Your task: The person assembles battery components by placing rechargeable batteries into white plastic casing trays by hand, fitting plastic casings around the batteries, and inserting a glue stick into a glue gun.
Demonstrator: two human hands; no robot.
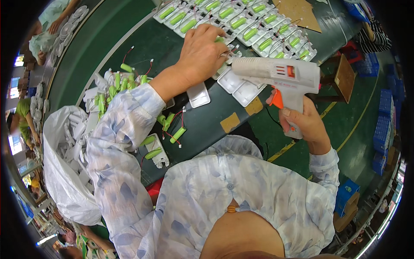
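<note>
My right hand (307,123) is wrapped round the handle of a white hot glue gun (276,74) with an orange trigger. The gun's nozzle end points left, towards my left hand (202,54). That hand's fingers are curled down on a small white plastic casing (233,54), which they partly hide. A green cylindrical battery (219,39) shows beside the fingertips. Just below lie empty white casing shells (241,88). Beyond, rows of white casings (239,21) each hold a green battery with thin wires.
Loose green batteries (116,86) with red wires lie heaped left of my forearm. A white sack (64,172) of white plastic parts stands at the left. Cardboard pieces (230,122) lie at the dark table's edge. Blue crates (383,134) and a wooden stool (345,77) stand right. Other people work around.
</note>
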